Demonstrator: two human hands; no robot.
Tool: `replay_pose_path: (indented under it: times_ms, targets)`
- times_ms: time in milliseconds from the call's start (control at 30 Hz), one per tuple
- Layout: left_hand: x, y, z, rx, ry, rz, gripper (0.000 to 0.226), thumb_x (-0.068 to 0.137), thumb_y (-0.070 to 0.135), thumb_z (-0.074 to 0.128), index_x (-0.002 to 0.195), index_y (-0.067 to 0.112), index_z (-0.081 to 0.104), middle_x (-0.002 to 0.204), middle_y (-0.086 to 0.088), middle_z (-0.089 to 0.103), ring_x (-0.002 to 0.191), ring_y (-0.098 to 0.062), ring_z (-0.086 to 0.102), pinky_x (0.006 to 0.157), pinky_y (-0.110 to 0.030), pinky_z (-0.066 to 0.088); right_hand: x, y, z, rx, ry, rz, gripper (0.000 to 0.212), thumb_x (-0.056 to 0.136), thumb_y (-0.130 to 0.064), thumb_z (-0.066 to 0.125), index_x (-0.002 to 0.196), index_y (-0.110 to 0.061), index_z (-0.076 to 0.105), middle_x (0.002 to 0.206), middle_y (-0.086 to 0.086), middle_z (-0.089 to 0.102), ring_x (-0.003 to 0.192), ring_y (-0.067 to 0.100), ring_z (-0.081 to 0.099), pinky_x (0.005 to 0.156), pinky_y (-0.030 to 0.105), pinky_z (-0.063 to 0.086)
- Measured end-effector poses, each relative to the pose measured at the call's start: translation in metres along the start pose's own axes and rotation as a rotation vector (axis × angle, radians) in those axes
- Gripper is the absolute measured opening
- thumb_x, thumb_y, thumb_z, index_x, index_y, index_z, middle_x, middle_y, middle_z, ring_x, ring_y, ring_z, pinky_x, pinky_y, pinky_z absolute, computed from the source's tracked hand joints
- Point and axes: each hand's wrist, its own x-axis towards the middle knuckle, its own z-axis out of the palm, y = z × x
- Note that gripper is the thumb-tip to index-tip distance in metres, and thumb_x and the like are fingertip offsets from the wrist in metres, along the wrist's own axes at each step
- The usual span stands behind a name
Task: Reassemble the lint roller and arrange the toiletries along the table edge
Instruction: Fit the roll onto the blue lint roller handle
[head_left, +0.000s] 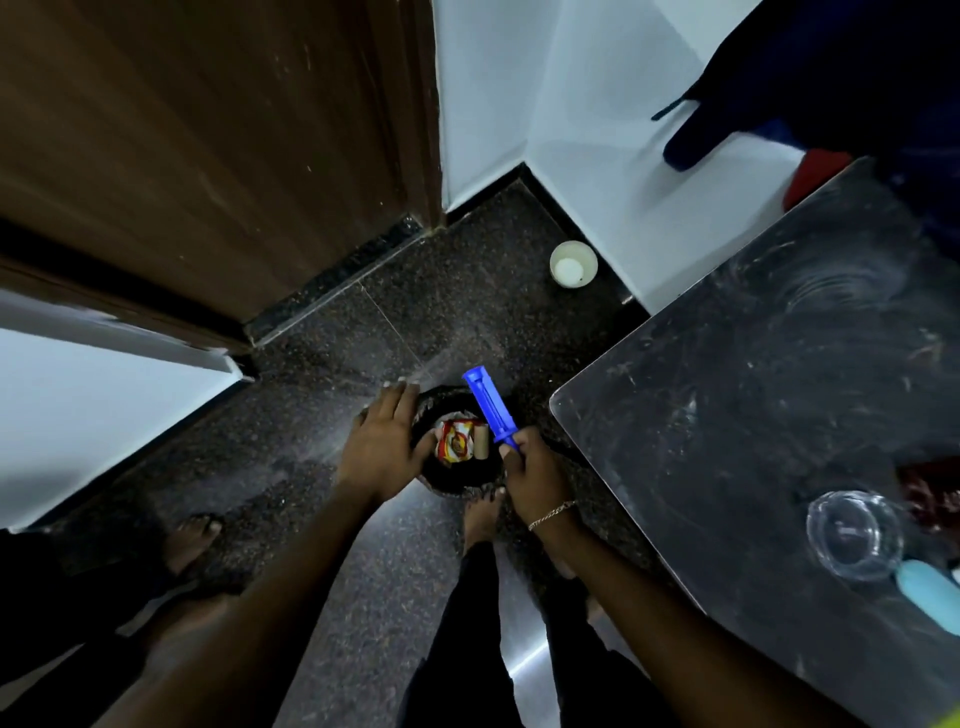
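My right hand (535, 475) is shut on the blue plastic lint roller handle (488, 408), whose bare spindle points up and away over a small dark bin (457, 483) on the floor. Inside the bin lie a brown cardboard tube (481, 441) and a red, yellow and white wrapper (454, 441). My left hand (382, 441) rests flat on the bin's left rim with its fingers spread. On the steel table (753, 415) at the right stand a clear plastic cup (854, 535) and a light blue bottle (930, 592) at the frame's edge.
A brown door (208, 156) and white walls close off the corner behind the bin. A white cup (573, 263) sits on the dark granite floor by the wall. My bare feet (480, 517) stand just behind the bin. Dark cloth hangs at the top right.
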Motion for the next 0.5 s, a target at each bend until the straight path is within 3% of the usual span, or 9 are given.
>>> replay_pose_path:
  times_ms: [100, 333, 500]
  targets:
    - [-0.016, 0.011, -0.024, 0.023, 0.06, 0.05, 0.078, 0.101, 0.061, 0.039, 0.163, 0.019, 0.02, 0.172, -0.005, 0.019, 0.16, -0.025, 0.016, 0.125, -0.049, 0.027, -0.013, -0.013, -0.013, 0.027, 0.028, -0.048, 0.01, 0.095, -0.016, 0.057, 0.101, -0.009, 0.057, 0.092, 0.009, 0.068, 0.078, 0.018, 0.057, 0.066, 0.024, 0.035]
    - [-0.052, 0.042, -0.075, 0.063, 0.17, 0.116, 0.079, 0.101, 0.064, 0.035, 0.165, 0.023, 0.014, 0.173, -0.001, 0.012, 0.162, -0.021, 0.008, 0.129, -0.048, 0.02, -0.053, -0.039, -0.051, 0.087, 0.094, -0.118, 0.01, 0.094, -0.022, 0.056, 0.101, -0.015, 0.057, 0.089, 0.005, 0.068, 0.081, 0.026, 0.063, 0.075, 0.038, 0.051]
    - [-0.073, 0.072, -0.1, 0.099, 0.226, 0.194, 0.081, 0.099, 0.068, 0.032, 0.164, 0.026, 0.011, 0.174, 0.002, 0.009, 0.162, -0.019, 0.005, 0.129, -0.05, 0.02, -0.083, -0.042, -0.086, 0.173, 0.17, -0.161, 0.003, 0.097, -0.023, 0.054, 0.094, -0.025, 0.053, 0.08, -0.004, 0.06, 0.072, 0.017, 0.056, 0.072, 0.036, 0.05]
